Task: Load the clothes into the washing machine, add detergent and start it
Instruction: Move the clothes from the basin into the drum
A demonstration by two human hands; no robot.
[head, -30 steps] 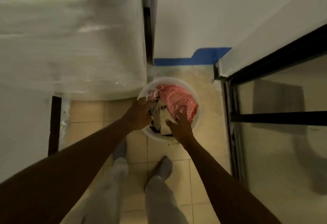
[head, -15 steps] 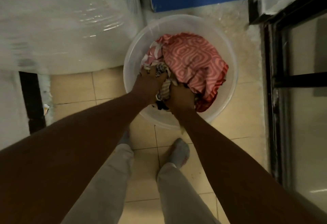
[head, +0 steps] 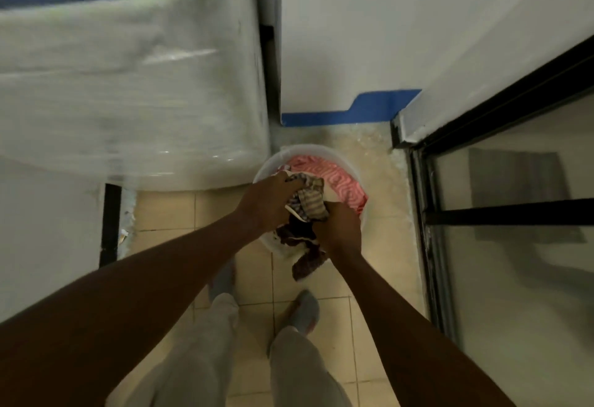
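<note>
Your left hand [head: 270, 205] and right hand [head: 339, 230] each have a closed grip on the bundle of clothes [head: 305, 205], bunched just above the near side of the white basin [head: 360, 178] on the floor. A dark piece [head: 305, 267] dangles over the basin's near rim; it could slip free or snag as you lift. Beyond it, pink patterned cloth [head: 334, 177] lies in the basin. Left of the basin stands the plastic-wrapped washing machine [head: 128, 85]; watch its corner.
</note>
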